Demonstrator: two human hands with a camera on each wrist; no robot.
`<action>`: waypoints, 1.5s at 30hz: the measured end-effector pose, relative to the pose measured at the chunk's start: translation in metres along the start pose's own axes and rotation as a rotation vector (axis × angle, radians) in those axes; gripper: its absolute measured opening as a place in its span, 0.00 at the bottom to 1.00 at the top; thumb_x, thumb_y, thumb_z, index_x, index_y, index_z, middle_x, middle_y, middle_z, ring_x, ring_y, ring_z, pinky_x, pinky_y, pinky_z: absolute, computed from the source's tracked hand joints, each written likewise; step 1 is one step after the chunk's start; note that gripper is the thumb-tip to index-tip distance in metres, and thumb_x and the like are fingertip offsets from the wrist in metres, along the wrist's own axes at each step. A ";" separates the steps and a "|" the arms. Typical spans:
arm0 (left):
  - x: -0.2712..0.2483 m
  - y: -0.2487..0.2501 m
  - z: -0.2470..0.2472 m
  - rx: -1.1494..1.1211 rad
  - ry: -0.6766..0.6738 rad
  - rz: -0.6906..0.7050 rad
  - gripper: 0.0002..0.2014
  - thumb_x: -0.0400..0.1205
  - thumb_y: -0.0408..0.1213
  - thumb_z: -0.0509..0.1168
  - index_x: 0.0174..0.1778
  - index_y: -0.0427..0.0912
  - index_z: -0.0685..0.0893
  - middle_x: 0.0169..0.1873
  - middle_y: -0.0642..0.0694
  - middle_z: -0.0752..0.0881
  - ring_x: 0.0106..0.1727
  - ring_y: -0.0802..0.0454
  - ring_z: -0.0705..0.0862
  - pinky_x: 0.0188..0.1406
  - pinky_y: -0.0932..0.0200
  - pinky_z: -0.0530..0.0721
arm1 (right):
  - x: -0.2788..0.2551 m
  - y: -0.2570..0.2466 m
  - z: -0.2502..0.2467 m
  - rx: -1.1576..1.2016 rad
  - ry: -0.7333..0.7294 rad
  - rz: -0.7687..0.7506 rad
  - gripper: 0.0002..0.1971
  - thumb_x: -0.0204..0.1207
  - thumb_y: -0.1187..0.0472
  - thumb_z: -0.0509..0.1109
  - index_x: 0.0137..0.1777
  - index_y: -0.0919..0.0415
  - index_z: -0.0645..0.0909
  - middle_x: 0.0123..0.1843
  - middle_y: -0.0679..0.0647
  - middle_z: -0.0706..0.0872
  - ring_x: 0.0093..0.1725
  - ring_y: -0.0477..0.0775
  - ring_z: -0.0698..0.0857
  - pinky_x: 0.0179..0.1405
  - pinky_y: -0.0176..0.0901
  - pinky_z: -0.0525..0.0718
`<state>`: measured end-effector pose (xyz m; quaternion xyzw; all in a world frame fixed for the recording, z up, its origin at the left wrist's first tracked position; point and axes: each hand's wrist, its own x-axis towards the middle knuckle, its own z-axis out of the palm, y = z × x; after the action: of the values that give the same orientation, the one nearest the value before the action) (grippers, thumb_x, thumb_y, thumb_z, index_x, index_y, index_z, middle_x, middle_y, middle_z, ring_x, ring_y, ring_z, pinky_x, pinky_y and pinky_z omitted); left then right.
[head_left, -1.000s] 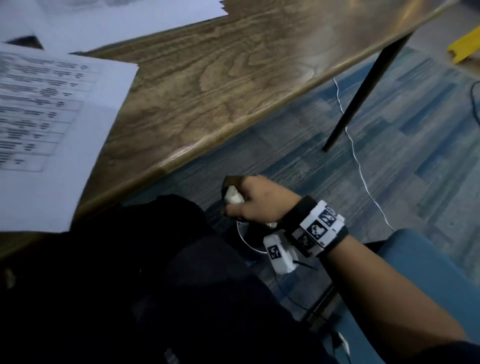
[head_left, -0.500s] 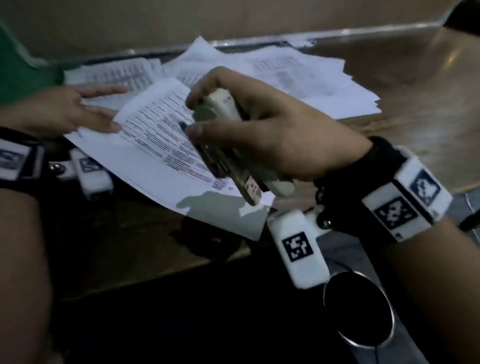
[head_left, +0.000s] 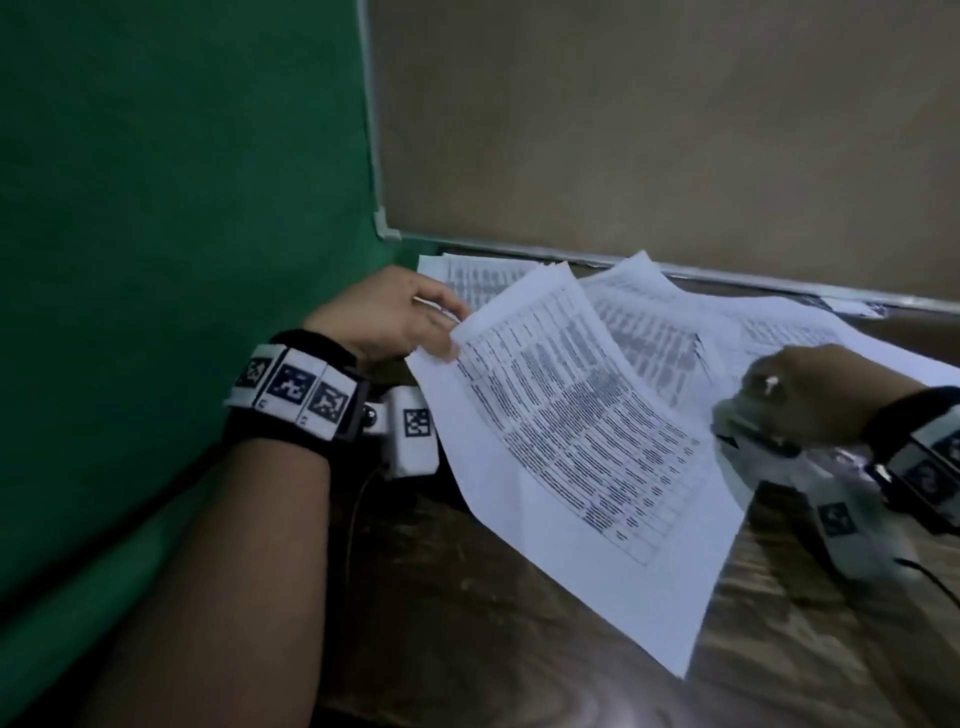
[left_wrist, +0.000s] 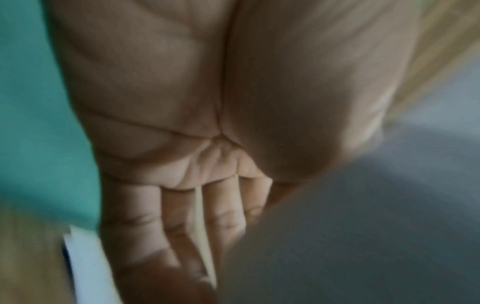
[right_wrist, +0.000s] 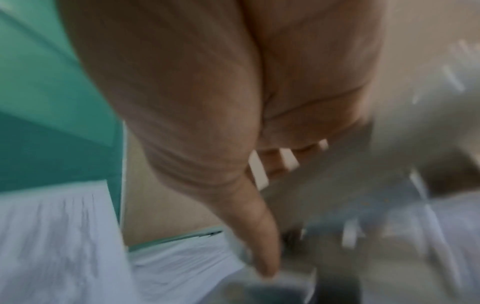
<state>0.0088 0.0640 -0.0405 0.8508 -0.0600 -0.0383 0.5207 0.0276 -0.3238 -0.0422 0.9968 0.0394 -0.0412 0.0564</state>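
Note:
A printed sheet (head_left: 571, 441) with a table of dark text lies tilted over the wooden table (head_left: 493, 649), its far left corner raised. My left hand (head_left: 395, 317) pinches that corner between thumb and fingers. In the left wrist view the sheet (left_wrist: 363, 226) is a grey blur beside my left hand (left_wrist: 194, 205). My right hand (head_left: 810, 389) grips a pale stapler (head_left: 748, 421) at the sheet's right edge. Blur hides whether the stapler's mouth is over the paper. The right wrist view shows my right hand (right_wrist: 233, 144) and the stapler (right_wrist: 363, 195) smeared by motion.
Several more printed papers (head_left: 649, 322) are spread along the table's far side, under and behind the held sheet. A green wall (head_left: 156, 208) closes the left side and a brown board (head_left: 675, 130) stands behind the table. Bare wood shows in front.
My right hand came up from below the table with the stapler and moved to the sheet's right edge. My left hand went from lying on the papers to lifting the sheet's corner.

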 end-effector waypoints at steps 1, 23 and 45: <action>-0.002 0.001 -0.001 -0.090 -0.011 0.009 0.17 0.74 0.13 0.72 0.51 0.38 0.90 0.39 0.43 0.95 0.36 0.49 0.93 0.43 0.56 0.90 | 0.001 0.002 0.000 -0.021 -0.021 0.001 0.10 0.83 0.44 0.70 0.51 0.49 0.85 0.60 0.55 0.90 0.51 0.57 0.81 0.52 0.44 0.76; 0.013 0.010 0.022 -1.070 -0.039 0.187 0.47 0.73 0.75 0.63 0.75 0.39 0.84 0.70 0.35 0.87 0.72 0.34 0.85 0.66 0.35 0.87 | 0.008 -0.031 -0.004 1.773 0.392 -0.322 0.15 0.67 0.65 0.80 0.55 0.62 0.92 0.54 0.61 0.95 0.48 0.57 0.93 0.45 0.47 0.93; 0.013 0.043 0.082 -0.330 0.544 0.536 0.16 0.80 0.54 0.66 0.63 0.75 0.78 0.66 0.51 0.89 0.69 0.48 0.87 0.75 0.32 0.81 | -0.016 -0.049 0.005 1.569 0.579 -0.500 0.18 0.77 0.61 0.72 0.67 0.59 0.83 0.58 0.50 0.94 0.57 0.50 0.93 0.51 0.39 0.91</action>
<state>0.0087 -0.0298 -0.0397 0.6893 -0.1325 0.3156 0.6386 0.0070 -0.2768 -0.0514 0.6811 0.2302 0.1872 -0.6693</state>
